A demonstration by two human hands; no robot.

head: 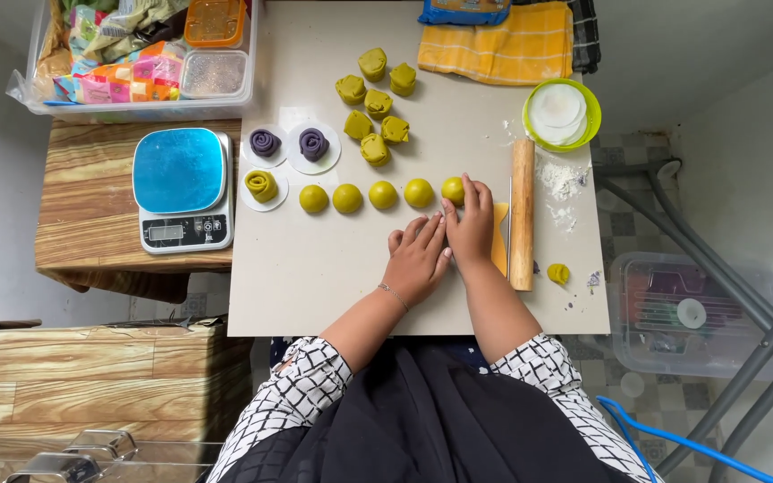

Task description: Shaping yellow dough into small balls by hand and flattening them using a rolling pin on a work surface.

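A person's right hand (471, 234) is resting fingertips on the fifth yellow dough ball (453, 190) mid-table, left hand (416, 264) lying flat alongside; three rolled spirals (261, 185) are sitting finished, folded pieces (374, 148) waiting near the table's far edge.

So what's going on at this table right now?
A person is working yellow-green dough on a beige table. The right hand touches the last dough ball in a row of five, and the left hand rests flat beside it. A wooden rolling pin lies just to the right. Folded dough pieces sit farther back, two purple dough rolls rest on white discs, and a blue kitchen scale stands on the left.
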